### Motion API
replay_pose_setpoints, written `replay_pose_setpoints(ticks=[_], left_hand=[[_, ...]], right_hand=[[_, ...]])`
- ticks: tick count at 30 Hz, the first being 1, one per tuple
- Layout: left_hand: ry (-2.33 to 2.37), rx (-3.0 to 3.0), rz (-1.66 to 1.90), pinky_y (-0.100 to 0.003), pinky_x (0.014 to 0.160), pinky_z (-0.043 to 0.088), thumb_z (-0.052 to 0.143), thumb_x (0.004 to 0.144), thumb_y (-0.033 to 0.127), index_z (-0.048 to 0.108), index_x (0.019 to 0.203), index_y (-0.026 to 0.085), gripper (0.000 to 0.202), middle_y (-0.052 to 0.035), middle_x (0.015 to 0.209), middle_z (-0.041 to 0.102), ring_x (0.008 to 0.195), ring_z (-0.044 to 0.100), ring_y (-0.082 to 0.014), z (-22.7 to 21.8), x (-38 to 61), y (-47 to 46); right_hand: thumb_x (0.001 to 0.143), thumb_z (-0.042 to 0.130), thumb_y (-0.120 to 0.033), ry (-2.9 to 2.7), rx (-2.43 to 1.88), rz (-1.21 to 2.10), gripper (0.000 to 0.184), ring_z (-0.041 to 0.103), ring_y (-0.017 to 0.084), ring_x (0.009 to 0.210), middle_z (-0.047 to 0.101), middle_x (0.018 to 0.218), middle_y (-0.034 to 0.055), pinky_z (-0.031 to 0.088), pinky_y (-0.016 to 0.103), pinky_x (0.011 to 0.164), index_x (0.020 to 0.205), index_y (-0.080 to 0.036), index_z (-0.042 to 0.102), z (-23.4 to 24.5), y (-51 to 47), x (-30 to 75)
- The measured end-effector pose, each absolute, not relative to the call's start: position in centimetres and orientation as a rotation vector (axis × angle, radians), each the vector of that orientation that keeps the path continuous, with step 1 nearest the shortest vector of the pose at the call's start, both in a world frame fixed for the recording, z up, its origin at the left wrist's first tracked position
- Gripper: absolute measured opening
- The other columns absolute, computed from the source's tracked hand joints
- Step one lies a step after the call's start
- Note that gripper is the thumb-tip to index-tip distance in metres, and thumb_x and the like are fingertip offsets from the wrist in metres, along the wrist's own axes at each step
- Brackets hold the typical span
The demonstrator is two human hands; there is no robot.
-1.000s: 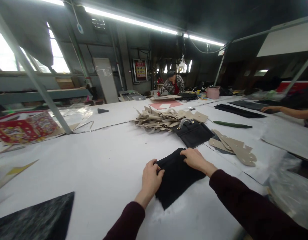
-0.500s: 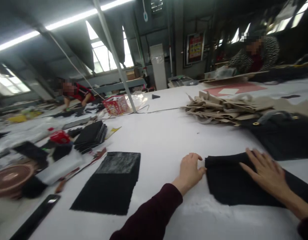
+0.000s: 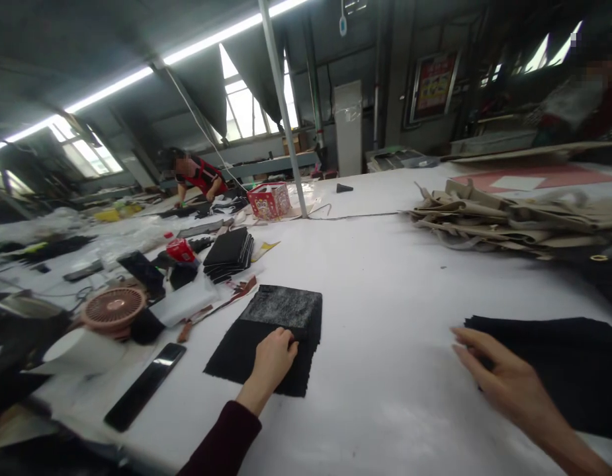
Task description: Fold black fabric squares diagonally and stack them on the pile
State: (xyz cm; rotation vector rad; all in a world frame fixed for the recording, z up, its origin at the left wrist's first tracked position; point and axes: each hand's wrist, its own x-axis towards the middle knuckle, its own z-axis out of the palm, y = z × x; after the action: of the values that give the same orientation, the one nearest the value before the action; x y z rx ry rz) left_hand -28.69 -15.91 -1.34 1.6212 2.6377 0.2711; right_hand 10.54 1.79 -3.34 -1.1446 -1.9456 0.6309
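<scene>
My left hand (image 3: 273, 360) rests on a black fabric piece (image 3: 231, 357) with a grey speckled band along its far end. Its fingers are curled together and pinch at the cloth near the band. On the right, my right hand (image 3: 507, 380) hovers by the left edge of a larger black fabric panel (image 3: 573, 370). Its fingers are stretched out, with the thumb apart, and nothing shows in its grasp. How far it touches the panel is hard to tell.
Beige fabric pieces (image 3: 489, 218) lie heaped at the right back. To the left are a pink fan (image 3: 114, 307), a black flat bar (image 3: 145, 387), a stack of black cloth (image 3: 229, 253) and a red patterned box (image 3: 268, 201). A person (image 3: 199, 175) works at the far left.
My left hand has moved from the large panel leftward onto the smaller fabric piece. My right hand has slid to the panel's left edge. The view has turned left.
</scene>
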Motion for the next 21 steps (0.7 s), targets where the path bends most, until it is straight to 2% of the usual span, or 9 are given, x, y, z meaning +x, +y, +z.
replay_pose_setpoints(ticks=[2,4,6,8,14,21], left_hand=[[2.609,1.648,0.289,-0.027,0.071,0.039,0.051,0.090,0.020,0.062,0.080,0.018,0.015,-0.0043,0.090,0.063,0.086,0.061,-0.0187,-1.7,-28.9,-15.7],[2.575,1.665,0.329,-0.027,0.071,0.038,0.048,0.090,0.018,0.062,0.079,0.018,0.017,-0.0046,0.089,0.063,0.086,0.061,-0.0185,-1.9,-29.2,-15.5],[2.534,1.667,0.391,-0.027,0.071,0.038,0.049,0.089,0.017,0.062,0.079,0.019,0.017,-0.0038,0.090,0.064,0.083,0.061,-0.0177,-2.0,-29.9,-15.6],[2.486,1.653,0.469,-0.026,0.070,0.038,0.050,0.086,0.017,0.064,0.079,0.020,0.016,-0.0025,0.090,0.065,0.081,0.060,-0.0168,-2.0,-30.8,-15.8],[2.280,1.567,0.723,-0.025,0.073,0.039,0.053,0.076,0.013,0.067,0.075,0.020,0.016,-0.0013,0.082,0.066,0.076,0.059,-0.0154,-2.2,-33.0,-15.8],[1.941,1.302,1.079,-0.024,0.066,0.040,0.061,0.071,0.020,0.068,0.068,0.018,0.007,0.0003,0.067,0.063,0.066,0.056,-0.0151,-2.9,-35.2,-15.8]], right_hand=[[0.086,0.056,-0.049,-2.050,-0.992,0.781,0.035,0.065,0.024,0.095,0.066,0.117,0.0095,0.053,0.037,0.080,0.107,-0.024,0.068,-3.0,-0.5,5.0],[0.091,0.051,-0.039,-2.184,-0.803,0.895,0.028,0.063,0.022,0.104,0.066,0.117,0.0081,0.051,0.035,0.090,0.104,-0.023,0.070,-3.0,-2.7,0.0],[0.093,0.048,-0.029,-2.322,-0.633,0.948,0.027,0.060,0.020,0.111,0.065,0.120,0.0076,0.046,0.035,0.099,0.109,-0.021,0.069,-3.2,-4.6,-4.2],[0.092,0.046,-0.021,-2.435,-0.509,0.919,0.030,0.058,0.020,0.114,0.064,0.124,0.0072,0.044,0.036,0.101,0.113,-0.020,0.068,-3.3,-6.0,-7.9],[0.089,0.044,-0.007,-2.688,-0.364,0.612,0.038,0.058,0.021,0.102,0.063,0.126,0.0039,0.046,0.035,0.088,0.115,-0.022,0.067,-3.7,-6.7,-14.4],[0.089,0.043,-0.005,-2.797,-0.335,0.471,0.039,0.053,0.019,0.097,0.064,0.121,0.0032,0.043,0.031,0.081,0.115,-0.022,0.065,-3.9,-5.9,-15.4]])
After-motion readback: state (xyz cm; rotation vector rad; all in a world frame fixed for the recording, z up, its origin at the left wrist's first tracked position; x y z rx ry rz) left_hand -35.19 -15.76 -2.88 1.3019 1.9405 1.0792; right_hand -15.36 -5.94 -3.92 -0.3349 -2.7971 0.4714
